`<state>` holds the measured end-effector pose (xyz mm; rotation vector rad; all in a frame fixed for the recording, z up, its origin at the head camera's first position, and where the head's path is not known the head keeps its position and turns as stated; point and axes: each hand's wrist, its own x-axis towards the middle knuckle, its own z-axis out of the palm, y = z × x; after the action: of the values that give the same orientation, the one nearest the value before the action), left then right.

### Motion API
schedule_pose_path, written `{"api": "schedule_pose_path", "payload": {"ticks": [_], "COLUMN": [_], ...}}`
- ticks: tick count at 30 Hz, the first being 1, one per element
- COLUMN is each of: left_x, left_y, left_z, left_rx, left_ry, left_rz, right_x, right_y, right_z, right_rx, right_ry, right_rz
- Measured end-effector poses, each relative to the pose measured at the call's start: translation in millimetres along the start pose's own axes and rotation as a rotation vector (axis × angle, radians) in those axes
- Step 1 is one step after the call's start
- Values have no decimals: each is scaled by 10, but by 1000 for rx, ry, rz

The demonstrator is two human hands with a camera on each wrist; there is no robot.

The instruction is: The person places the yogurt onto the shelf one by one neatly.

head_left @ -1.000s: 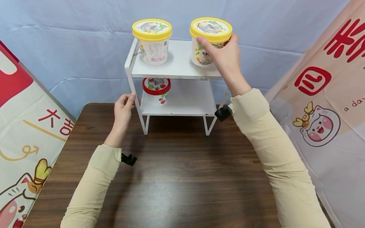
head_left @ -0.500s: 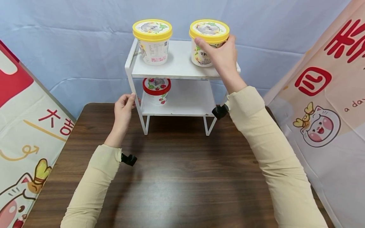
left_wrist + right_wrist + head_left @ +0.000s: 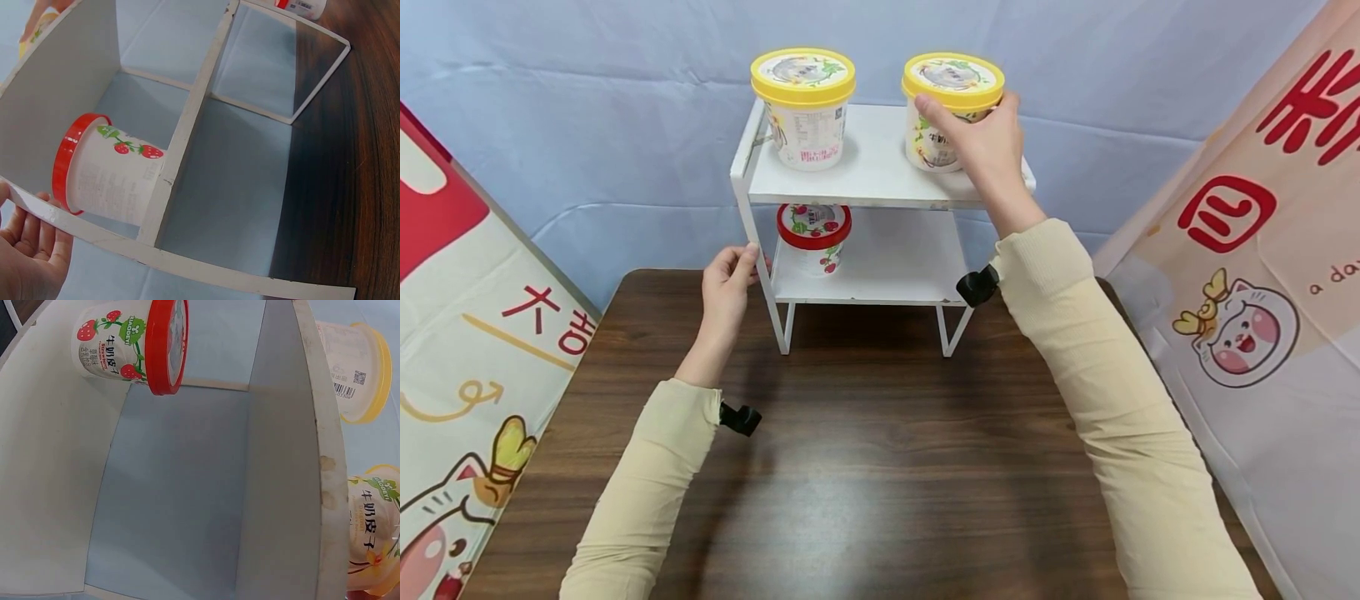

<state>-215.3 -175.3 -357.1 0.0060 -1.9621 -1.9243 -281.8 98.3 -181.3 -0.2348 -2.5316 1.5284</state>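
On the top board of a white two-tier rack, my right hand grips a yellow-lidded paper tub, thumb in front and the other fingers hidden behind. The tub stands upright near the right end. A second yellow-lidded tub is at the left end, apart from both hands. Below it, on the lower board, sits a red-lidded tub with a strawberry print. My left hand pinches the rack's left upright; the left wrist view shows its curled fingers at the white edge.
The rack stands at the back of a dark wooden table, before a blue cloth. Another red-lidded tub shows partly at the top of the left wrist view. Printed banners flank the table.
The right hand and its yellow-lidded tub have come down slightly and a little left onto the top board. The left hand keeps its place on the upright.
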Motion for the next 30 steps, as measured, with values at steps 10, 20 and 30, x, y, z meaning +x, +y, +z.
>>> {"api": "schedule_pose_path", "payload": {"ticks": [10,20,30], "left_x": [-85,-127,-126], "left_y": [188,266,263], "left_z": [26,48,50], "left_rx": [-5,-3,13], "left_ry": [-3,-3,-6], "left_rz": [-6,-9,-8], "right_x": [12,-31,-183], "right_y": [-2,27,22], "right_z": [7,-38,-144], "right_rx": [-10,-28,-161], "right_ry": [-18,-49,-108], "right_rz": [-1,-29,-19]}}
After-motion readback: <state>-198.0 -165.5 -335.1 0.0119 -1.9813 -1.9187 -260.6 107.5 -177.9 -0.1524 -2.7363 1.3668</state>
